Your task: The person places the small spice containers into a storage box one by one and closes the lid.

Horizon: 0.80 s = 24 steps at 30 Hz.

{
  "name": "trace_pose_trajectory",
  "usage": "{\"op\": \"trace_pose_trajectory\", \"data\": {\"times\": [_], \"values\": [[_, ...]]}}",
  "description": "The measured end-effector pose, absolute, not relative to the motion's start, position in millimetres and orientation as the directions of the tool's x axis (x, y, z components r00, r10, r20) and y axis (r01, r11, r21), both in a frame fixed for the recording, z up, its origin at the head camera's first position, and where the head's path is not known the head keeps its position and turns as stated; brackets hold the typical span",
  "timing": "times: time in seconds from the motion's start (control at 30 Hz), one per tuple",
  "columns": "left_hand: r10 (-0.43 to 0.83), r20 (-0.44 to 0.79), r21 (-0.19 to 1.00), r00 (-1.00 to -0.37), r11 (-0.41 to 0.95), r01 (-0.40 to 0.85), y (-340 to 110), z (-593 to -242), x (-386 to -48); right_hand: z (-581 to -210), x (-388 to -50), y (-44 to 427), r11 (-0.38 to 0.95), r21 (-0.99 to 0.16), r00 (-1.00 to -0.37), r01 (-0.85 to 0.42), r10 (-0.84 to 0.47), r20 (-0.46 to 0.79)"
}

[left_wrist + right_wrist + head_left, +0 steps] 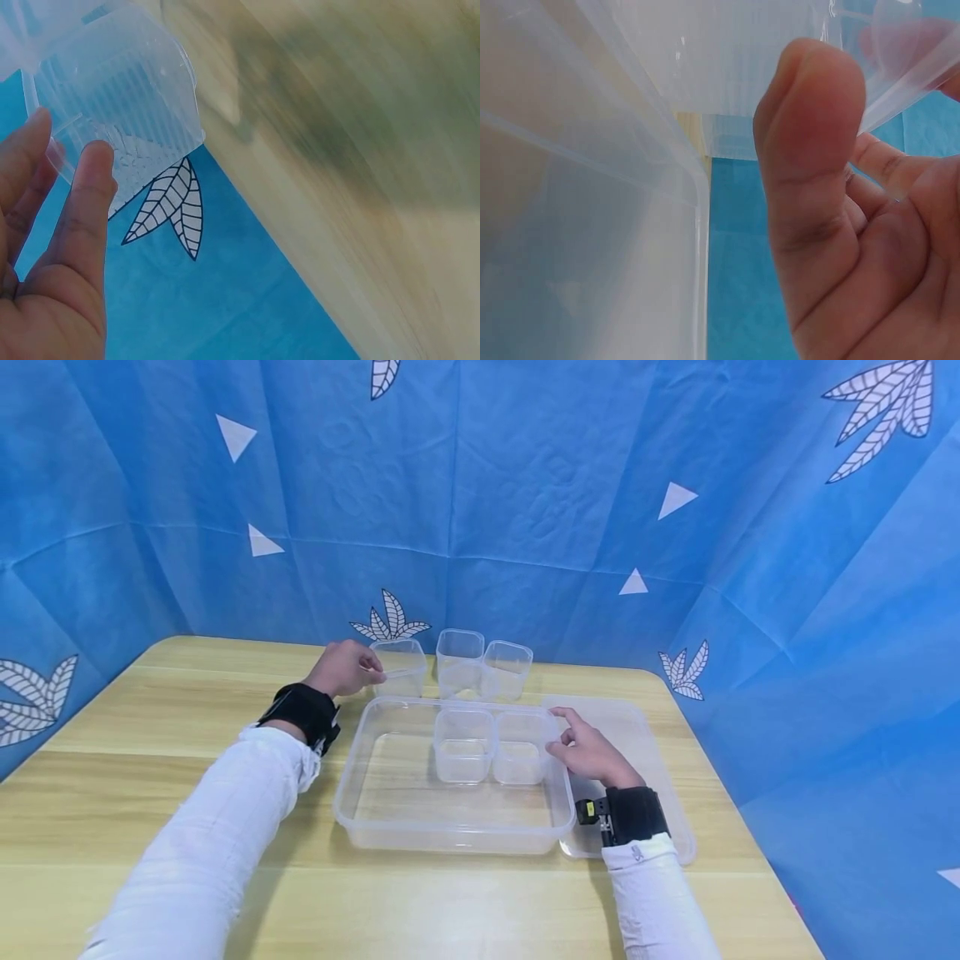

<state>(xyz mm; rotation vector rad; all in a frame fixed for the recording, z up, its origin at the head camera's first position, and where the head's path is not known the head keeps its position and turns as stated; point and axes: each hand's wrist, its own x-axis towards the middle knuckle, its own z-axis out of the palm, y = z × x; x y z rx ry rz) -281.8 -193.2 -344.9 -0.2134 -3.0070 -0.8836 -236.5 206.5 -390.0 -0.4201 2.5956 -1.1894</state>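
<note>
Fingers of the left hand [341, 669] pinch a clear square plastic cup [403, 672], just beyond the far side of a clear rectangular plastic box [457, 840]; the right hand's [592, 756] grip is unclear.

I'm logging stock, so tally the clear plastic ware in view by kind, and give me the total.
Small containers: 5
Large box: 1
Flat lid: 1
Total: 7
</note>
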Motion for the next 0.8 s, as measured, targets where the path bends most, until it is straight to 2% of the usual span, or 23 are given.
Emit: {"op": "trace_pose_trajectory", "data": {"times": [0.8], "values": [[0.127, 0.086, 0.552, -0.988, 0.819, 0.153, -194.7, -340.7, -278.2, -390.3, -239.3, 208.2, 0.607, -0.781, -0.920, -0.150, -0.374, -0.114]]}}
